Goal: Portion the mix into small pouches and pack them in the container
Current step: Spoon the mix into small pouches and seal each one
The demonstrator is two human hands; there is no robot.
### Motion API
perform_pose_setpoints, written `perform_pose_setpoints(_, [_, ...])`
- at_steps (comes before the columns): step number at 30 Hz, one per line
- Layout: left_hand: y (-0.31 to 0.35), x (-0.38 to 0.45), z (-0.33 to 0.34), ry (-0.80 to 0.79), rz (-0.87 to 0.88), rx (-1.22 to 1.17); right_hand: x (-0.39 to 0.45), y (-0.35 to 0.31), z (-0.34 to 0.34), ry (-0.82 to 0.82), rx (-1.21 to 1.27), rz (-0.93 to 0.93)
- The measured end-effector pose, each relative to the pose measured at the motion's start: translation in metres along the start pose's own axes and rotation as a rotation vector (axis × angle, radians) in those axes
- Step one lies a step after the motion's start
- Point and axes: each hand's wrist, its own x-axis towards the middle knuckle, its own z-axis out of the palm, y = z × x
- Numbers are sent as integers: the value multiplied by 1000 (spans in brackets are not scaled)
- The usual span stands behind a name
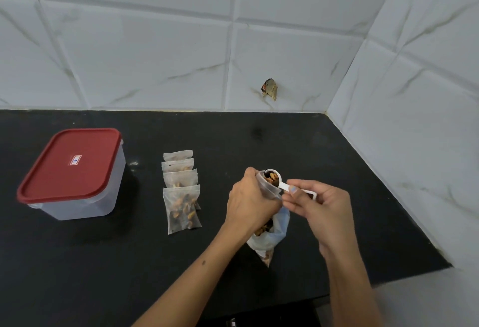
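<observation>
My left hand [250, 201] grips a small clear pouch [269, 188] with its mouth held open. My right hand [317, 208] pinches the handle of a white measuring scoop [278, 183], whose bowl, full of brown mix, sits at the pouch mouth. Under my hands lies the larger plastic bag of mix [272, 238], partly hidden by my left wrist. Several filled pouches [181, 192] lie in an overlapping row to the left. A clear container [75, 173] with a red lid on it stands at the far left.
The black counter [350, 171] meets tiled walls at the back and on the right, forming a corner. A small brown patch [270, 89] marks the back wall. The counter's front edge runs below my forearms.
</observation>
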Motion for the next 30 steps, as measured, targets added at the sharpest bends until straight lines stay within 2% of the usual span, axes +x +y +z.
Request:
perform_pose_setpoints(6, [-7,1,5,-8,-8,-148,-7,0,-2,-33,-480,-330])
perform_pose_setpoints(14, [-9,2,4,50,91,-251,-8,-3,-6,19,-527,-523])
perform_pose_setpoints(18, [-6,0,3,76,193,-319,-8,-7,-6,-79,-492,-504])
perform_pose_setpoints(23, [-6,-2,4,108,269,-344,-7,-12,-7,-95,-413,-457])
perform_pose_setpoints(27, [-6,-1,3,139,246,-328,-9,-16,-6,-37,-249,-406])
perform_pose_setpoints(30, [-9,2,3,153,253,-301,-8,-17,-4,-97,-195,-296])
